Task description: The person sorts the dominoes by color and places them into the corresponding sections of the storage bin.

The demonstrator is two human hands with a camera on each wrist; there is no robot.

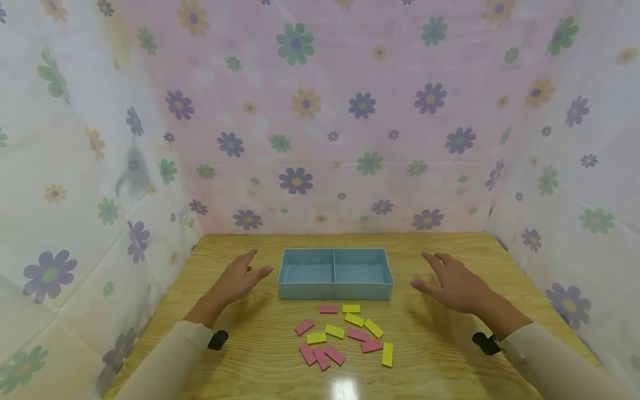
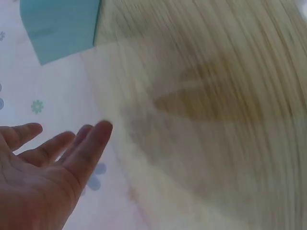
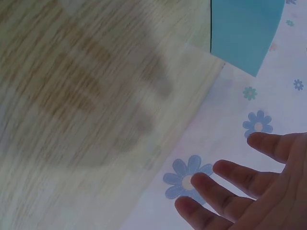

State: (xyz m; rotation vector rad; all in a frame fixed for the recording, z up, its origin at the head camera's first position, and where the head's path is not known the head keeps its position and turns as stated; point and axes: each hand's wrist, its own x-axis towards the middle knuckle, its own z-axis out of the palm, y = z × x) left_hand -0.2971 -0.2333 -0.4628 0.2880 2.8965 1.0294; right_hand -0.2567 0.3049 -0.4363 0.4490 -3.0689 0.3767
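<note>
A light blue box (image 1: 334,291) with two compartments, both bare inside, stands on the table. In front of it lie several pink tiles (image 1: 328,309) and several yellow tiles (image 1: 351,308), loosely scattered. My left hand (image 1: 240,280) hovers over the table left of the box, fingers extended and holding nothing. On the other side, my right hand (image 1: 457,284) is raised with its fingers spread and nothing in them. Both wrist views show a corner of the blue box (image 2: 62,31) apart from the fingers; the tiles are out of sight there.
The wooden table (image 1: 240,366) has a light glare near its front edge. Flower-patterned cloth (image 1: 330,116) closes it in at the back and on both sides. A small black device (image 1: 217,340) sits at the left wrist, another black device (image 1: 486,343) at the right.
</note>
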